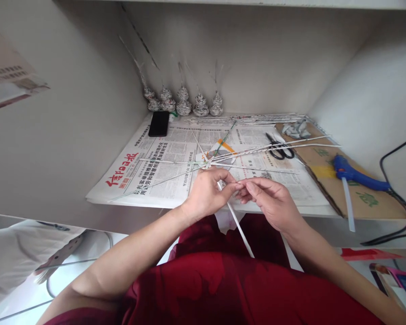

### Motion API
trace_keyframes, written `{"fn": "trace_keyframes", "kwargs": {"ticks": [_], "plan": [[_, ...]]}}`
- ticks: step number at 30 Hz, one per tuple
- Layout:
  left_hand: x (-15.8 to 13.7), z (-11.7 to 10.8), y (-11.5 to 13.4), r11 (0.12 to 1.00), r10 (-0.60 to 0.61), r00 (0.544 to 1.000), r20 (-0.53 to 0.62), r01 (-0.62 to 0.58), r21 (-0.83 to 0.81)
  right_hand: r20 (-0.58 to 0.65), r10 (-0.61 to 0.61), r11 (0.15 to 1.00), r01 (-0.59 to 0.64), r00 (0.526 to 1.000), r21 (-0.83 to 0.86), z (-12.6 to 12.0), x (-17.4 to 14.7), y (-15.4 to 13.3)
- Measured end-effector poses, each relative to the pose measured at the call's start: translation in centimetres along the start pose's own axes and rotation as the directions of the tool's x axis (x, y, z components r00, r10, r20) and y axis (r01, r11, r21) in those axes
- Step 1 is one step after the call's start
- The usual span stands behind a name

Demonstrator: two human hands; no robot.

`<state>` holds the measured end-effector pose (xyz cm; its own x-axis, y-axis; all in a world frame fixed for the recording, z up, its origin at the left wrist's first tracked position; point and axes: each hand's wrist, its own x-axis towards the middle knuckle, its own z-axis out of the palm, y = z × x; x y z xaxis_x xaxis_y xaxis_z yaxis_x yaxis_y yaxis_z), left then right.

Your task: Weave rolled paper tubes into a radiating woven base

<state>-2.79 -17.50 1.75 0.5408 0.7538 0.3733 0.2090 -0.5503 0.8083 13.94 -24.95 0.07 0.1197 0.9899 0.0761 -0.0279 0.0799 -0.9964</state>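
Observation:
My left hand is closed in a pinch, its thumb and forefinger tips meeting those of my right hand. Whatever is between the fingertips is too small to make out. A white rolled-paper stick shows inside the curl of my left fingers and slants down toward my lap. Just beyond my left hand, several thin paper sticks cross at one point and fan out over the newspaper. A green stick points away from that crossing.
Several gourd-shaped woven paper pieces stand along the back wall beside a black phone. Loose paper sticks lie behind. To the right are black scissors, crumpled paper, and a blue glue gun with its cable on cardboard.

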Motion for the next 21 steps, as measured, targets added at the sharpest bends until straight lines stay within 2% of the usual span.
{"fn": "trace_keyframes", "kwargs": {"ticks": [4, 7, 10, 13, 16, 18, 21], "plan": [[-0.2, 0.0, -0.4, 0.977, -0.057, 0.998, -0.001, 0.055, -0.208, 0.02, 0.0, 0.995, -0.002, 1.0, 0.101, 0.0, -0.2, -0.4], [-0.3, 0.0, -0.8, 0.959, -0.101, 0.992, -0.076, 0.077, -0.272, 0.047, -0.001, 0.99, -0.006, 0.999, 0.143, 0.0, -0.1, -0.6], [-0.7, 0.1, -0.8, 0.985, -0.018, 0.991, -0.134, -0.006, -0.175, 0.056, -0.022, 0.993, 0.016, 0.998, 0.113, 0.1, 0.0, -0.5], [-1.1, 0.4, -0.6, 0.996, 0.086, 0.989, -0.118, -0.086, -0.001, 0.059, -0.02, 0.996, 0.014, 0.998, 0.093, 0.5, -0.2, -0.4], [-1.4, 0.7, -0.4, 0.987, 0.098, 0.987, -0.125, -0.081, 0.137, 0.119, 0.0, 0.994, -0.013, 0.993, 0.104, 0.9, -0.6, -0.5], [-1.5, 0.4, -0.4, 0.983, 0.093, 0.986, -0.14, -0.069, 0.17, 0.165, -0.007, 0.993, -0.013, 0.986, 0.118, 1.0, -0.8, -0.7], [-1.8, -1.5, -0.4, 0.983, 0.084, 0.982, -0.169, -0.054, 0.176, 0.181, -0.034, 0.994, 0.014, 0.983, 0.111, 0.5, -0.9, -0.8]]}}
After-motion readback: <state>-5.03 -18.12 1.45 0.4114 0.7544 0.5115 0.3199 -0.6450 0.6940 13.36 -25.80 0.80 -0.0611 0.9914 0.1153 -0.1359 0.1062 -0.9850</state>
